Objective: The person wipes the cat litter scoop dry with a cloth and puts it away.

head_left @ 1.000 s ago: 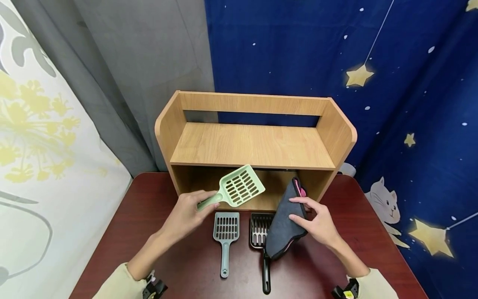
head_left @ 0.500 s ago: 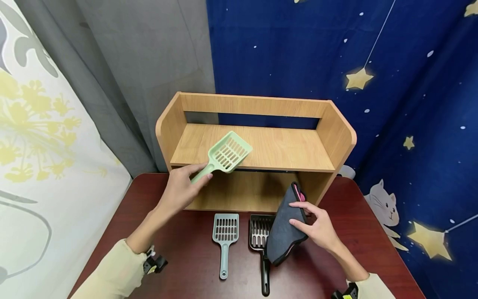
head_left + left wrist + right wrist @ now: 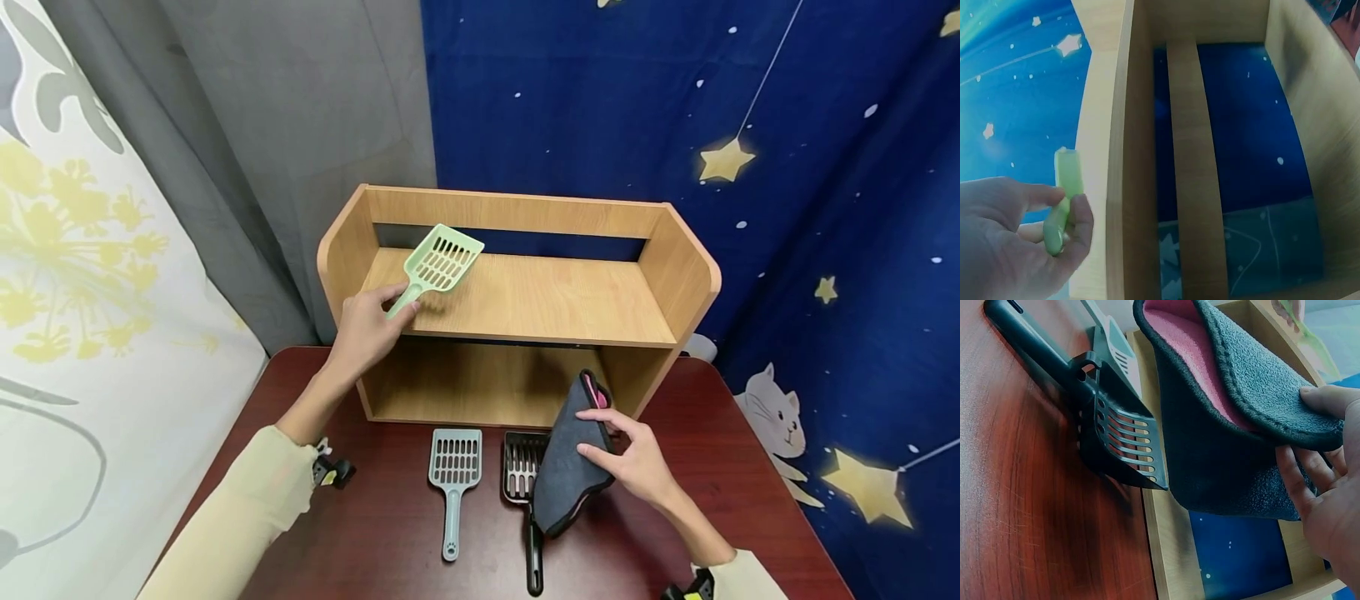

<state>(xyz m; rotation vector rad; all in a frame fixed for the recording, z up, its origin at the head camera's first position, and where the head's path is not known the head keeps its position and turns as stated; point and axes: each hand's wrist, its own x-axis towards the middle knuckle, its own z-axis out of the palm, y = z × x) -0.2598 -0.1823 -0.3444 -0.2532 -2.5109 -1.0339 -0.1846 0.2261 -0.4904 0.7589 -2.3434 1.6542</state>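
Note:
My left hand (image 3: 369, 330) pinches the handle of a pale green slotted litter scoop (image 3: 442, 260), its head tipped up over the left part of the upper shelf (image 3: 540, 292). In the left wrist view the green scoop (image 3: 1069, 175) shows nearly edge-on between thumb and fingers. My right hand (image 3: 637, 454) holds a folded grey cloth (image 3: 573, 458) by its edge, in front of the shelf's lower compartment. Pink lining (image 3: 1191, 350) shows inside the fold in the right wrist view. The cloth overlaps the edge of a black litter scoop (image 3: 519, 475) in the head view.
A grey-blue litter scoop (image 3: 454, 467) lies on the dark red table (image 3: 375, 533), left of the black one. The wooden two-tier shelf (image 3: 517, 207) stands at the table's back, with raised sides and a back rail. Curtains (image 3: 585, 100) hang behind it.
My left hand has lifted the green scoop up and leftward, from before the lower compartment to over the upper shelf. The right hand and cloth have sunk slightly.

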